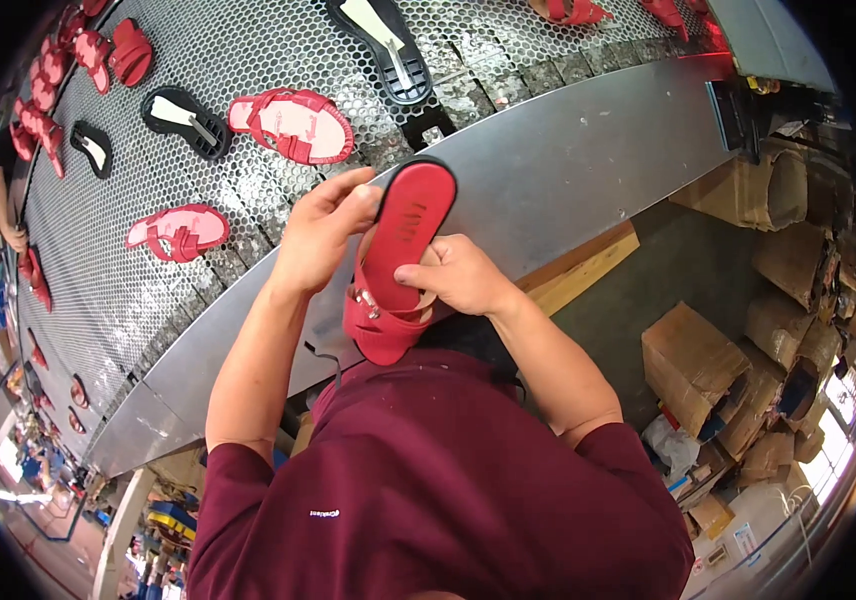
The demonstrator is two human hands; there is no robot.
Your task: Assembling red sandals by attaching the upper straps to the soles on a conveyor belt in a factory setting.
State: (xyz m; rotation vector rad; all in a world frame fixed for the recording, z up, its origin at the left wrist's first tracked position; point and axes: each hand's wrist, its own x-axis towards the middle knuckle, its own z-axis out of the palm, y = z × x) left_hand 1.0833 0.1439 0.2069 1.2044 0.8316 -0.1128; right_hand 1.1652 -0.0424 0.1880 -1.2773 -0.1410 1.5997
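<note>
head view, looking down: both hands hold one red sandal point(400, 262) upright above the metal edge of the bench point(568, 170), sole side toward the camera, its black-rimmed toe end uppermost and its straps and buckle at the lower end, close to the person's maroon shirt point(428, 490). left hand point(323, 230): fingers curled and clamped on the upper left rim of the sandal, thumb lying along the edge of the sole. right hand point(463, 275): fingers wrapped round the right side of the sandal at mid-length, thumb pressed flat across the sole, so these fingers too are closed on the sandal. beyond the fingers of the left hand, on the perforated belt point(248, 60), lies a finished red sandal with pink insole point(293, 125), and just left of it a black sole with pale insert point(186, 110). farther left of those fingers a second red sandal with pink insole point(180, 232) lies on the belt, with a smaller black sole point(94, 148) above it. above the sandal's toe end a long black sole point(383, 45) rests on the belt. a row of red sandal parts point(68, 70) runs along the far left of the belt. right of the right hand's fingers, well apart and lower down, stand cardboard boxes point(693, 365) on the floor
</note>
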